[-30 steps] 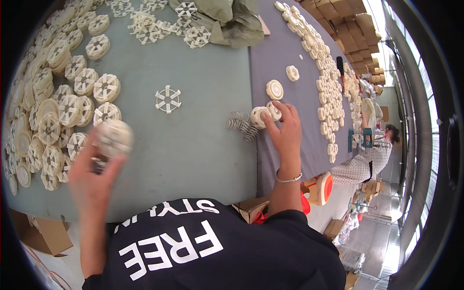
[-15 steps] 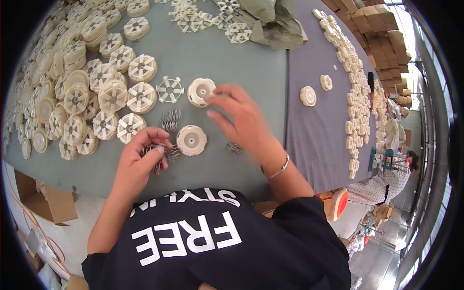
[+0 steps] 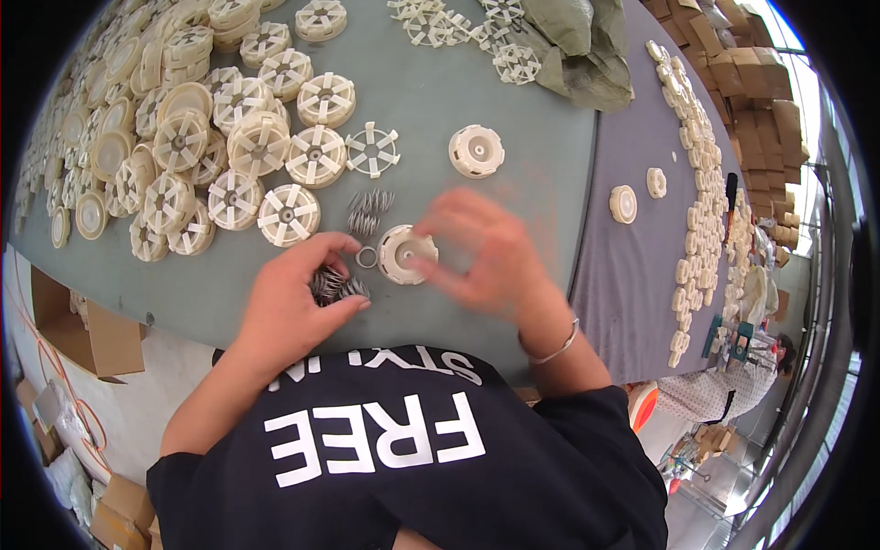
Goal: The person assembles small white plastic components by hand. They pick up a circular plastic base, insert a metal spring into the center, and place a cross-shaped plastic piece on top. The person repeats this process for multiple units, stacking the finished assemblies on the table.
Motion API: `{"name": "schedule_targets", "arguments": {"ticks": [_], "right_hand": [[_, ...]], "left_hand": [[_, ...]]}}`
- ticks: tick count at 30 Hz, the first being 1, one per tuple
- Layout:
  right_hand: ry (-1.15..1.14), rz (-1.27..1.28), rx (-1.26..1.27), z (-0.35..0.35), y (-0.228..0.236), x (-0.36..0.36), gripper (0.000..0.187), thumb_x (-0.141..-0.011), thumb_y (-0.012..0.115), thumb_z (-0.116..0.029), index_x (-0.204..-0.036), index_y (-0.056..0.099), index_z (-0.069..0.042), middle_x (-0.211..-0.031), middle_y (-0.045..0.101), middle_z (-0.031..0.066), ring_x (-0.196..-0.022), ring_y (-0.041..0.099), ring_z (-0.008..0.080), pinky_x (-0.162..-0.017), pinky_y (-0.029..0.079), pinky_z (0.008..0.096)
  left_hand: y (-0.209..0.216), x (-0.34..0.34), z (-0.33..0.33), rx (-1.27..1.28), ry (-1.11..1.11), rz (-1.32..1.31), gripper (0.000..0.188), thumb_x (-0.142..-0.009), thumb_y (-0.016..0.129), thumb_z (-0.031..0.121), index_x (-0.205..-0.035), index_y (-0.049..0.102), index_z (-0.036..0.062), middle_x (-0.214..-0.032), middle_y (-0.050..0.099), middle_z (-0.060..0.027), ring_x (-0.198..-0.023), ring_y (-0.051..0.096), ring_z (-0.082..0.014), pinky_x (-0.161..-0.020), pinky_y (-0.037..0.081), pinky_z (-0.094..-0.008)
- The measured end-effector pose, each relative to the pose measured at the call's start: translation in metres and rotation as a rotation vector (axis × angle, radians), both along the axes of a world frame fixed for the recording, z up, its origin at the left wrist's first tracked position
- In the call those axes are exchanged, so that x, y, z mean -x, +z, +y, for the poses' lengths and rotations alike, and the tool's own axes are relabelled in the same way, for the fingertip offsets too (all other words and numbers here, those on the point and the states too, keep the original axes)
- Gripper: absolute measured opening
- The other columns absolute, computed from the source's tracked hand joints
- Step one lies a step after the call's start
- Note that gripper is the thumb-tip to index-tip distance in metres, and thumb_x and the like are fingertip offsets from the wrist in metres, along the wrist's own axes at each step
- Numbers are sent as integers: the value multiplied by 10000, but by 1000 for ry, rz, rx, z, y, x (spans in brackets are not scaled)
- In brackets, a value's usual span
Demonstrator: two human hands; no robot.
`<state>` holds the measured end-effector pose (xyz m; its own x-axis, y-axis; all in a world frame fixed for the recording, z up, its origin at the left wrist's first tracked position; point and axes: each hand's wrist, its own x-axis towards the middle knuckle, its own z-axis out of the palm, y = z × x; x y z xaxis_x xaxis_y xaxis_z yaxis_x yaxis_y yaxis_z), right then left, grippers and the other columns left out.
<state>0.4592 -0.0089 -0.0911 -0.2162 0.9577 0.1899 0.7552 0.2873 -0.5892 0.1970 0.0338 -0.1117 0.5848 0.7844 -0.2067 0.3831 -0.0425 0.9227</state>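
Observation:
My left hand curls around a bunch of small metal coil springs, which show between thumb and fingers. One coil spring stands on end by its fingertips, beside a cream round plastic housing with a hollow centre. My right hand, blurred, has its thumb and fingers spread over the right side of that housing; I cannot tell whether they touch it. Behind these lie a small pile of springs and a white spoked ring. A second round housing sits farther off.
Many assembled cream discs are heaped at the left of the green-grey table. Loose spoked rings and a green plastic bag lie at the back. Right, a grey cloth bears rows of parts.
The farther housing now sits farther right of the spoked ring. My right hand has come back to the near housing. A single spring now shows beside that housing. The whole view has shifted.

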Motion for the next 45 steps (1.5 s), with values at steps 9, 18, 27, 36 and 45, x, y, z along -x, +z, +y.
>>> {"name": "schedule_targets", "arguments": {"ticks": [9,18,27,36,45], "right_hand": [[39,274,-123,-3,-16,37,284,-822,777,-35,-1083,680,-89,-1054,688,31,-967,649,264,-911,526,443],[-51,80,322,-10,14,5,296,-880,775,-113,-1146,652,-76,-1055,673,42,-938,681,250,-772,557,377],[94,-14,60,36,4,-1,276,-866,761,-113,-1135,703,-97,-1192,658,85,-1010,665,309,-822,551,399],[-110,-59,-69,109,-9,-26,149,-912,706,-101,-1056,742,-87,-1131,728,70,-1023,667,296,-885,536,393],[-152,-255,-187,35,-7,-38,188,-874,755,-110,-1062,753,-105,-1096,739,20,-1099,640,253,-1006,467,440]], "left_hand": [[-8,7,-2,-229,-44,34,483,-778,830,112,-1225,670,21,-959,704,-88,-823,698,-213,-735,545,-317],[-20,16,6,1067,-16,-873,333,-1001,663,254,-1231,635,15,-1092,700,-142,-781,752,-207,-494,560,-253],[1,8,6,846,3,-234,247,-993,672,242,-1131,634,40,-981,670,-81,-682,704,-140,-518,543,-246],[-2,-30,20,-162,20,109,520,-908,724,184,-1411,607,126,-928,671,-55,-738,668,-188,-667,542,-322],[2,-43,8,-343,-199,250,543,-842,800,227,-1365,654,235,-939,679,-75,-838,675,-286,-737,545,-400]]}}
